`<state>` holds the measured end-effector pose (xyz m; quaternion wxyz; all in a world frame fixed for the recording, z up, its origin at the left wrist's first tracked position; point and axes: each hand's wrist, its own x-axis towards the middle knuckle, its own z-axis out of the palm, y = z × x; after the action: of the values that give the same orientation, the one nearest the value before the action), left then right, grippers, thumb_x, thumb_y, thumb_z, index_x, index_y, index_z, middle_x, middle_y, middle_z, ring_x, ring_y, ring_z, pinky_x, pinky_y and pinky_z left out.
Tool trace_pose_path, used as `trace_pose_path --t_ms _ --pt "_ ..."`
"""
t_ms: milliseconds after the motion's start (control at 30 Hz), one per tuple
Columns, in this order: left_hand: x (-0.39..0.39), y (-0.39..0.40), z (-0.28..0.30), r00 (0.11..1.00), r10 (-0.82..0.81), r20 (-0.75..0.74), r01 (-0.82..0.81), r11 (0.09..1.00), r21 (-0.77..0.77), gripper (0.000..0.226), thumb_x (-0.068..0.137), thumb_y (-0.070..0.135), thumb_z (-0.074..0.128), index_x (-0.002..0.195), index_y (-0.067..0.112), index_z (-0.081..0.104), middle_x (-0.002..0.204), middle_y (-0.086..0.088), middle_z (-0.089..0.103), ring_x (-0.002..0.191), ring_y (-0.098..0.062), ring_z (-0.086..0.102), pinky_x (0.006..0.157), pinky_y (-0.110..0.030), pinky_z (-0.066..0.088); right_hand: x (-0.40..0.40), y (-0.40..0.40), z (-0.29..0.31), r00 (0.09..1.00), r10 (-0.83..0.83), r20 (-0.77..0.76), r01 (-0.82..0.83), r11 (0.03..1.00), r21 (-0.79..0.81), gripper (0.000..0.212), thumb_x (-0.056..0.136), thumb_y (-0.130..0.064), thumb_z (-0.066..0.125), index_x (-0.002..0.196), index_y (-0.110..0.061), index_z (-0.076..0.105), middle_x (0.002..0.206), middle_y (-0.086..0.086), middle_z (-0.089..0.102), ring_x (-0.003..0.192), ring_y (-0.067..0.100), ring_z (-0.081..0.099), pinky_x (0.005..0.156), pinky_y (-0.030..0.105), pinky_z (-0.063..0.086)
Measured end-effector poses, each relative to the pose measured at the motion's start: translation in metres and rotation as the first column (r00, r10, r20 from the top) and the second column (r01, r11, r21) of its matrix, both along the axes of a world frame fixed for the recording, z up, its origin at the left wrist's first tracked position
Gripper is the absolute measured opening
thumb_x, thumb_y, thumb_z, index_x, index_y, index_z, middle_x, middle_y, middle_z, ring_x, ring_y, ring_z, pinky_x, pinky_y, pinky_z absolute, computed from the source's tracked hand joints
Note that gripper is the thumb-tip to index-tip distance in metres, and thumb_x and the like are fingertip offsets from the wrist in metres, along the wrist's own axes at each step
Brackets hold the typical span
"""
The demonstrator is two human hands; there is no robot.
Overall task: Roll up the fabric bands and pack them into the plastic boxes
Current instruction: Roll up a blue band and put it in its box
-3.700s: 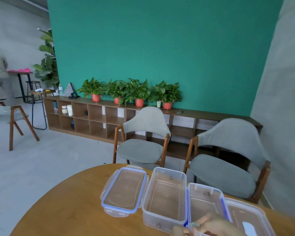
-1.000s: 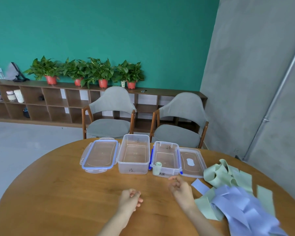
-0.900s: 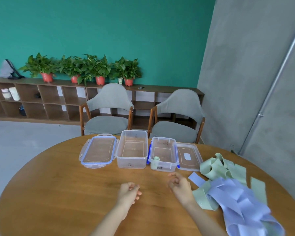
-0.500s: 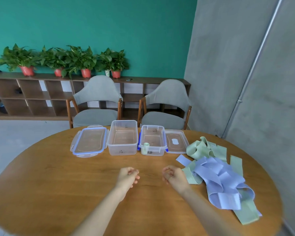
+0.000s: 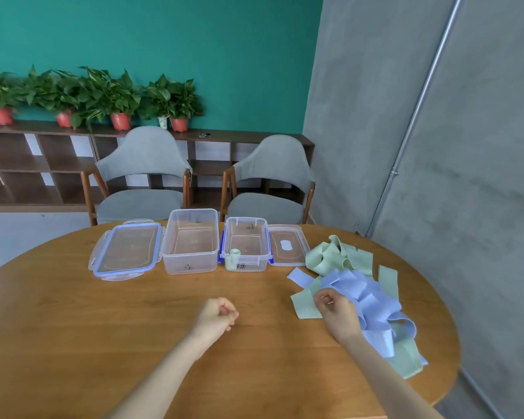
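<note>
Two clear plastic boxes stand open at the table's far side: a larger box (image 5: 191, 241) and, right of it, a smaller box (image 5: 246, 246) with blue clasps. A rolled green band (image 5: 233, 259) stands in the smaller box's near left corner. A loose pile of bands lies at the right, with green bands (image 5: 335, 258) behind and lilac bands (image 5: 365, 293) in front. My right hand (image 5: 335, 311), fingers curled, hovers at the pile's left edge beside a flat green band end (image 5: 304, 303) and holds nothing that I can see. My left hand (image 5: 217, 316) is a loose fist over bare table, holding nothing.
A blue-rimmed lid (image 5: 124, 251) lies left of the larger box, and a clear lid (image 5: 288, 244) lies right of the smaller one. The round wooden table (image 5: 73, 313) has two grey chairs (image 5: 142, 176) behind it. A grey wall stands close on the right.
My right hand has moved right, from the table's middle to the left edge of the band pile. The left hand has stayed a fist. The view has shifted slightly.
</note>
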<state>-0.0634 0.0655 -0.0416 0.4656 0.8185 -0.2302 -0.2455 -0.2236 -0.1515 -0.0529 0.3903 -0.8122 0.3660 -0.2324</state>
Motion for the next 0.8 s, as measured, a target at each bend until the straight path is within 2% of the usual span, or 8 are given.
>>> trace_pose_path --t_ms 133,233,333,400,533,667,800 --pt "-0.005 -0.012 -0.009 0.997 -0.068 0.022 0.067 0.997 0.026 0.009 0.090 0.010 0.057 0.083 0.012 0.063 0.073 -0.003 0.064 0.060 -0.010 0.056 0.050 -0.012 0.040 -0.010 -0.015 -0.006 1.000 -0.020 0.013 0.021 0.999 -0.050 0.015 0.090 -0.014 0.059 0.082 -0.026 0.062 0.077 -0.003 0.065 0.078 0.013 0.060 0.068 0.019 0.045" --pt "-0.008 -0.018 -0.016 0.994 -0.102 0.029 0.101 0.994 0.044 0.013 0.091 0.014 0.057 0.081 0.019 0.062 0.074 0.000 0.065 0.062 -0.008 0.058 0.055 -0.016 0.041 -0.016 -0.024 -0.009 1.000 -0.023 0.012 0.024 0.998 -0.061 0.012 0.092 -0.012 0.056 0.091 -0.023 0.063 0.079 -0.006 0.064 0.082 0.011 0.060 0.069 0.017 0.042" --pt "-0.009 -0.021 -0.018 0.992 -0.116 0.052 0.114 0.992 0.046 0.014 0.091 0.015 0.056 0.081 0.020 0.063 0.074 0.000 0.066 0.063 -0.008 0.058 0.057 -0.018 0.041 -0.021 -0.036 -0.009 0.999 -0.042 -0.007 0.040 0.990 -0.132 0.015 0.093 -0.013 0.053 0.101 -0.018 0.064 0.080 -0.005 0.063 0.075 0.007 0.057 0.060 0.012 0.040" --pt "-0.009 -0.022 -0.018 0.991 -0.117 0.062 0.114 0.992 0.047 0.014 0.091 0.015 0.056 0.081 0.020 0.064 0.076 -0.003 0.067 0.063 -0.010 0.059 0.058 -0.019 0.042 -0.024 -0.046 -0.006 0.998 -0.055 -0.026 0.049 0.982 -0.182 0.017 0.094 -0.013 0.051 0.105 -0.015 0.064 0.083 0.000 0.063 0.074 0.011 0.057 0.058 0.013 0.039" --pt "-0.009 -0.022 -0.020 0.991 -0.101 0.084 0.098 0.994 0.043 0.016 0.090 0.015 0.057 0.078 0.023 0.065 0.077 -0.004 0.069 0.066 -0.014 0.061 0.064 -0.027 0.046 -0.030 -0.060 -0.002 0.997 -0.071 -0.035 0.062 0.975 -0.213 0.019 0.094 -0.011 0.051 0.108 -0.010 0.063 0.091 0.003 0.062 0.086 0.018 0.059 0.068 0.022 0.040" --pt "-0.013 -0.023 -0.023 0.986 -0.109 0.130 0.104 0.994 0.041 0.018 0.089 0.015 0.058 0.077 0.026 0.065 0.074 0.000 0.069 0.076 -0.017 0.064 0.078 -0.033 0.051 -0.033 -0.065 -0.001 0.997 -0.072 -0.038 0.062 0.972 -0.228 0.018 0.093 -0.008 0.051 0.108 -0.009 0.063 0.094 0.000 0.059 0.086 0.017 0.057 0.069 0.022 0.040" --pt "-0.011 -0.021 -0.030 0.981 -0.105 0.162 0.098 0.994 0.049 0.020 0.087 0.015 0.060 0.074 0.030 0.065 0.071 0.002 0.068 0.075 -0.017 0.064 0.079 -0.040 0.052 -0.031 -0.067 -0.004 0.998 -0.049 -0.040 0.038 0.970 -0.240 0.019 0.093 -0.006 0.053 0.109 -0.009 0.062 0.098 0.003 0.062 0.091 0.018 0.058 0.072 0.022 0.041"
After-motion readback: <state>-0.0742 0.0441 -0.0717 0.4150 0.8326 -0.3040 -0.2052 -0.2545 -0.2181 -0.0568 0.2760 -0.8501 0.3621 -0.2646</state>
